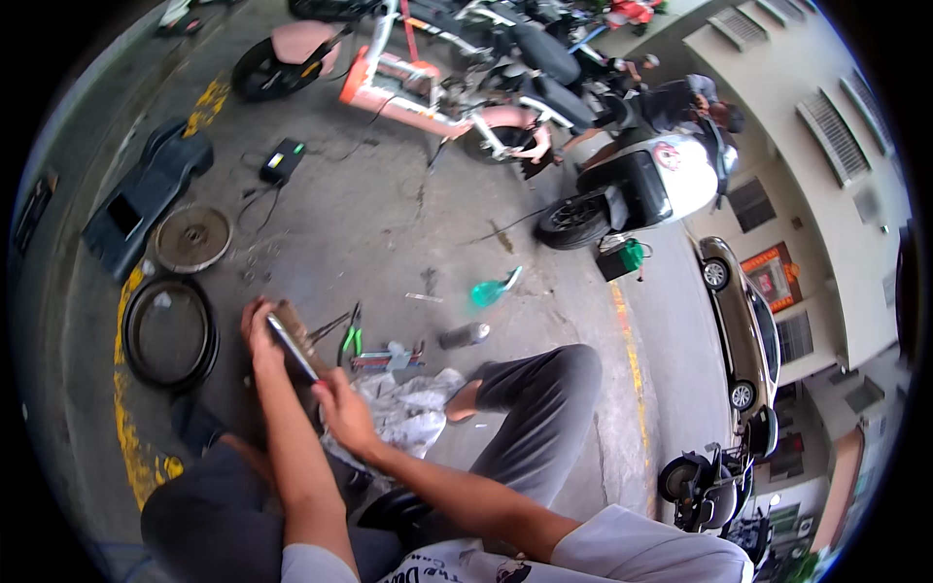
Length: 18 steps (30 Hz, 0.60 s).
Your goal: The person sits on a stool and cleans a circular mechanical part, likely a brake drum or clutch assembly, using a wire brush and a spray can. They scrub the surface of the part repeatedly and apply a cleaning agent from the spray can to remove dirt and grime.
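Observation:
My right hand (347, 412) is closed around the near end of a silver metal bar (293, 348), which slants up and left. At its far end, my left hand (259, 330) has its fingers curled beside a brownish, block-like part (294, 325); what exactly they grip is hidden. Pliers with green handles (352, 335) lie on the ground just right of the bar. Close to them is a small set of tools (391, 357) with red and blue parts. A crumpled, stained whitish cloth or bag (408, 406) spreads out by my right forearm.
A wheel rim or drum (193, 238) and black tyre (169, 332) lie left, near a dark plastic body panel (146, 199). Ahead are a green spray bottle (491, 291), a can (465, 335) and a black charger-like box (283, 161). A pink scooter (418, 102) and white scooter (661, 180) stand beyond.

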{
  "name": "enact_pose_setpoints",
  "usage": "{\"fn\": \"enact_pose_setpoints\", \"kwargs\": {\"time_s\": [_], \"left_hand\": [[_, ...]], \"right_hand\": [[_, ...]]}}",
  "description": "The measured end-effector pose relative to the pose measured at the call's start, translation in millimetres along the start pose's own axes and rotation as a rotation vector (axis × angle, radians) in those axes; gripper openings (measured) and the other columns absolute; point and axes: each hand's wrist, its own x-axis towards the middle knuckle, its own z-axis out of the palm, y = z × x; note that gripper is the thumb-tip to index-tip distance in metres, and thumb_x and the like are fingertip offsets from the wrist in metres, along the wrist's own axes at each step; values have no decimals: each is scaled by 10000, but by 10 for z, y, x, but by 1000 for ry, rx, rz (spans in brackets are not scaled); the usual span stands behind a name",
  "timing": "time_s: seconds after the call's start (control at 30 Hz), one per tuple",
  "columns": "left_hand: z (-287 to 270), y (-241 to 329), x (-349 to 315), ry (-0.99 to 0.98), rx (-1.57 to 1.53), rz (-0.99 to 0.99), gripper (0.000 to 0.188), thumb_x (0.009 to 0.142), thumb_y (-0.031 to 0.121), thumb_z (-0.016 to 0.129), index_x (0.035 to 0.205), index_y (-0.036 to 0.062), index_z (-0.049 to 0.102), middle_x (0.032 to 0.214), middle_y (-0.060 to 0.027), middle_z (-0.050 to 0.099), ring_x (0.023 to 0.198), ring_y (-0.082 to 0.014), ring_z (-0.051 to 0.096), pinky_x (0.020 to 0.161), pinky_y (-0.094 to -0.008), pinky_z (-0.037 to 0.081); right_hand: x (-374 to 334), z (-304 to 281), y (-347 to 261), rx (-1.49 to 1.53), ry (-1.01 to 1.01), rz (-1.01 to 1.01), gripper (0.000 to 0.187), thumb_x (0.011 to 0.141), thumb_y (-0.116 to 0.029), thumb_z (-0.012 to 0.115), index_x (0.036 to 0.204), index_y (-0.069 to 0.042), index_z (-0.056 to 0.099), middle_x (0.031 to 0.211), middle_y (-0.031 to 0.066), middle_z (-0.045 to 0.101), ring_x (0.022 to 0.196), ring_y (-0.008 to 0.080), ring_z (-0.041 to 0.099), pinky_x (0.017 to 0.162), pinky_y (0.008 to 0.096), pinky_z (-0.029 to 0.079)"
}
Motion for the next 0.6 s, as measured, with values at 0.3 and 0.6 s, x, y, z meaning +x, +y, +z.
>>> {"fn": "enact_pose_setpoints", "kwargs": {"time_s": [0.3,0.6], "left_hand": [[-233,122,209,23,209,72,389,644,48,721,1032,45,689,986,-66,658,955,-218,613,871,-352,492],[-3,87,93,45,261,130,350,695,-3,684,1042,34,675,948,-65,666,885,-208,625,832,-325,501]], "right_hand": [[-1055,-269,601,360,51,193,159,1080,-215,528,1106,-59,515,787,-12,502,678,70,451,587,249,391],[518,104,-390,135,59,-37,270,1066,-260,538,1147,-3,533,798,166,631,682,255,597,661,396,483]]}}
